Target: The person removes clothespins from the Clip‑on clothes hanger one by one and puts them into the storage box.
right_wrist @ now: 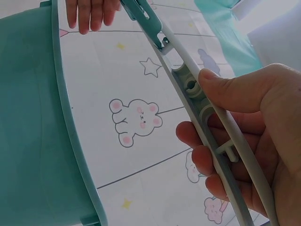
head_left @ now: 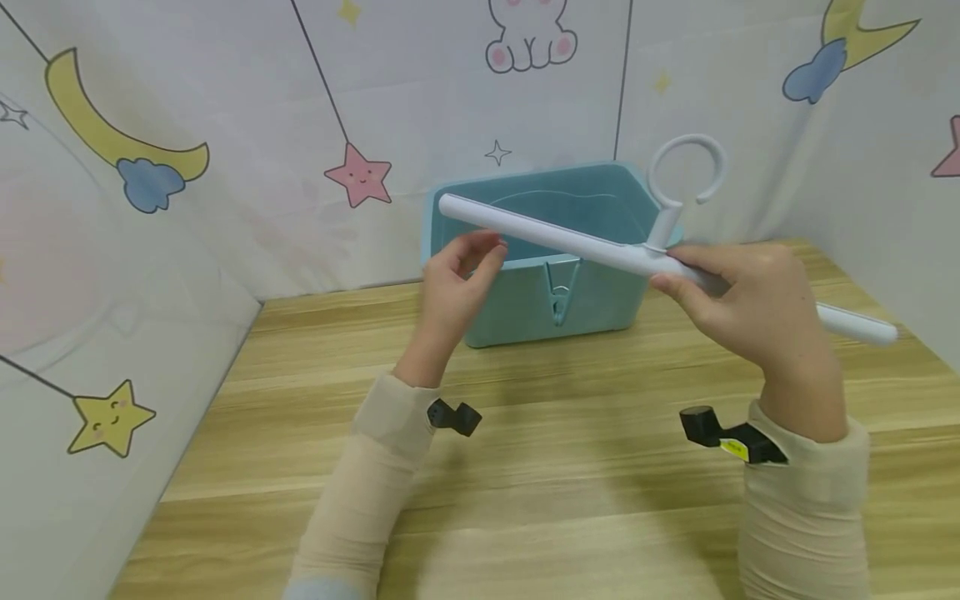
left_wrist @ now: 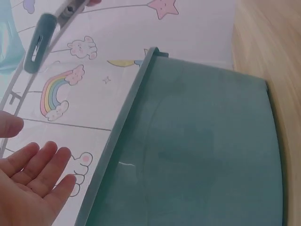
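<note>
My right hand (head_left: 757,300) grips a white clothes hanger (head_left: 570,240) near its middle, thumb on one side and fingers curled round the other. The hanger is a long bar tilted with its left end higher, and its open ring hook (head_left: 690,167) points up. A teal clip (right_wrist: 143,19) is fitted on its underside, also visible in the head view against the bin. My left hand (head_left: 465,275) is just below the bar's left part, fingers loosely bent with nothing gripped. In the left wrist view the left hand (left_wrist: 35,181) has its palm up and fingers spread.
Behind the hanger a teal bin (head_left: 510,321) stands on the wood-grain table (head_left: 555,467), against a white cloth backdrop (head_left: 247,150) printed with stars and moons. The cloth also closes in the left and right sides. A small black camera sits on each wrist.
</note>
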The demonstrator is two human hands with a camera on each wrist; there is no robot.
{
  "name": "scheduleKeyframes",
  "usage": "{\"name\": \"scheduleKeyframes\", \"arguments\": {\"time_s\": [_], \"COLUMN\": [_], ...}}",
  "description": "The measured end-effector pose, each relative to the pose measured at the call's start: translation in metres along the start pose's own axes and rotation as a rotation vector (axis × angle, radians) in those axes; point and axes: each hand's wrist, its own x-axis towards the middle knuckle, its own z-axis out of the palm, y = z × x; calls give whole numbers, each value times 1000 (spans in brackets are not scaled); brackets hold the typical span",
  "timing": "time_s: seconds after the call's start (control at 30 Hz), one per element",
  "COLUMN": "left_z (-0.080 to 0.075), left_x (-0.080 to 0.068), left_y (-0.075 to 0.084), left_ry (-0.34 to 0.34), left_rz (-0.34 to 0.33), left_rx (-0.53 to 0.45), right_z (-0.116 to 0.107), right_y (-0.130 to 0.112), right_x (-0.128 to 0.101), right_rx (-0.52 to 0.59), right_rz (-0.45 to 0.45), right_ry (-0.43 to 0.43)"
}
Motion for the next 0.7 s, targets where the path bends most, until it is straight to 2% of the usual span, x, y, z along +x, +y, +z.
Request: {"name": "scheduleKeyframes", "arguments": {"time_s": [0.17, 0.5, 0.7], "left_z": [6, 15, 17], "left_x": [-9, -20, -22], "left_y": [4, 7, 10], "left_ry": [-57, -135, -204], "left_rz": [-52, -125, -202], "left_rx": [-113, -234, -292], "right_z": [0, 1, 1], "right_y": [0, -1, -3], "right_x": [1, 1, 2], "right_rx": [12, 10, 7], "right_rz": [5, -3, -4], "right_ry": [-1, -3, -5]}}
